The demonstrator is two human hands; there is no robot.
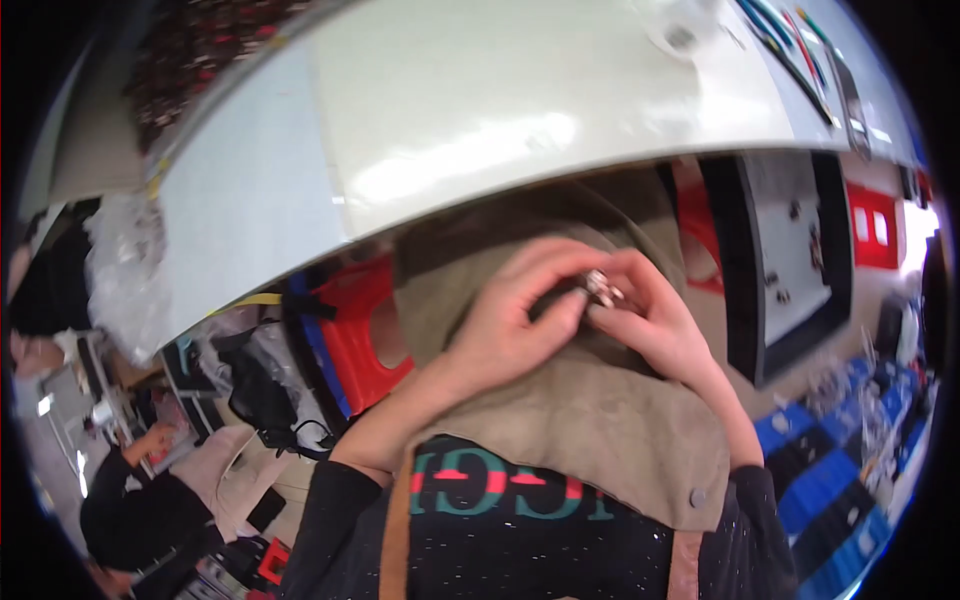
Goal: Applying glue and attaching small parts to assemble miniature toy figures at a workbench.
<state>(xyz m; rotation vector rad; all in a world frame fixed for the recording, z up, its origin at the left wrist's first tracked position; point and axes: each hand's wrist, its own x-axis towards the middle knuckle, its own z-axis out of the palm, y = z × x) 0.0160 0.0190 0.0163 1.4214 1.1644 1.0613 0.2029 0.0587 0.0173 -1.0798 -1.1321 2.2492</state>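
Above my lap, both hands meet around a small shiny metal piece (pixel 602 288) with knobbly, silvery-copper parts. My left hand (pixel 522 312) is curled, its thumb and fingertips pressed against the piece's left side. From the other side, my right hand (pixel 648 312) pinches it between thumb and bent fingers. The piece is too small and partly covered for its kind to be told. Beneath the hands lies the brown cloth of my apron (pixel 580 410).
A white table (pixel 560 90) curves across ahead, with thin tools (pixel 795 55) at its right. A black-rimmed tray (pixel 745 300) holding small metal bits stands right, near blue crates (pixel 810 470). Red stools (pixel 365 320) flank my lap. Another person (pixel 150 510) sits lower left.
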